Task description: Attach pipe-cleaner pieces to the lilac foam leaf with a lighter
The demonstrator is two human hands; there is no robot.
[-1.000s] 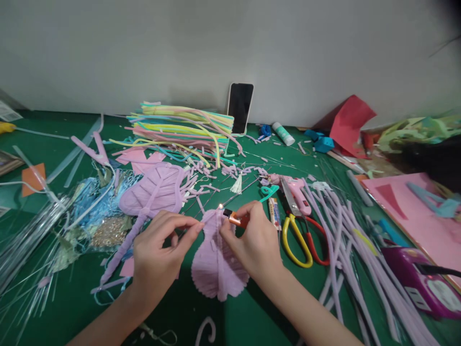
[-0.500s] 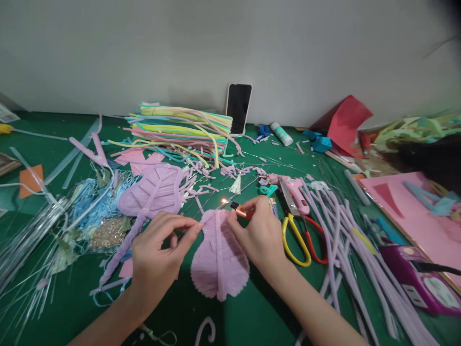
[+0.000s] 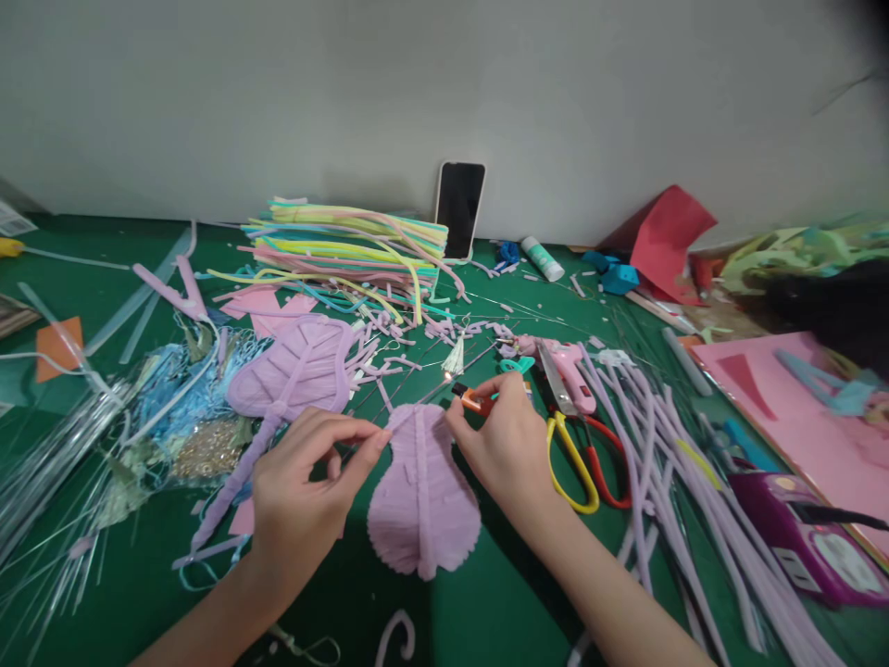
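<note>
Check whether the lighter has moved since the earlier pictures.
Yes: the lighter, in the right hand, has shifted right and slightly up the picture, nearer the scissors.

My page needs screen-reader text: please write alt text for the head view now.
A person's right hand holds an orange lighter and the left hand pinches a thin strand near the top of a lilac, scallop-edged piece on a green table. Around them lie a second lilac piece, yellow-and-red-handled scissors and colourful stems.
</note>
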